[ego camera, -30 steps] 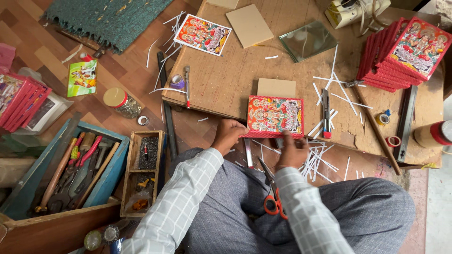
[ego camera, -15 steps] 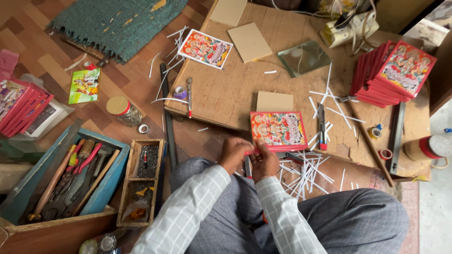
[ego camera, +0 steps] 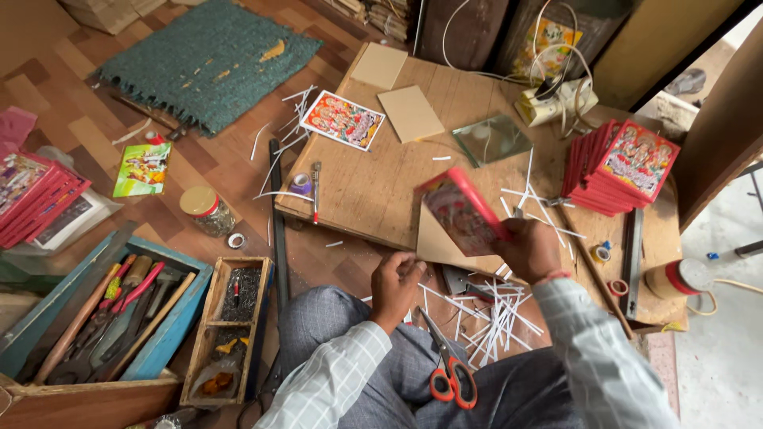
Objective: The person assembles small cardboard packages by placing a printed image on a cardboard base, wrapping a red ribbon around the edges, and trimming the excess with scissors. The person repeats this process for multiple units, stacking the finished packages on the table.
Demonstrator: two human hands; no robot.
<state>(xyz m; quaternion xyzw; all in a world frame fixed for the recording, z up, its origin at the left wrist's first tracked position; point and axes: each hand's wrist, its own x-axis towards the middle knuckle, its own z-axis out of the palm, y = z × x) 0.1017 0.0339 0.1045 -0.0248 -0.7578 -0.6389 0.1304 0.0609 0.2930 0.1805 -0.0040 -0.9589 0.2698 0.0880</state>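
While right hand fingers clamp raised red framed picture, left hand fingers curled together, apart from it

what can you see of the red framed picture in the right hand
The red framed picture is a flat rectangle with a red border around a colourful printed image, blurred here. The right hand grips its lower right edge and holds it tilted in the air above the wooden board, printed face turned toward the left. Nothing else touches it. It matches the stack of red framed pictures further right.
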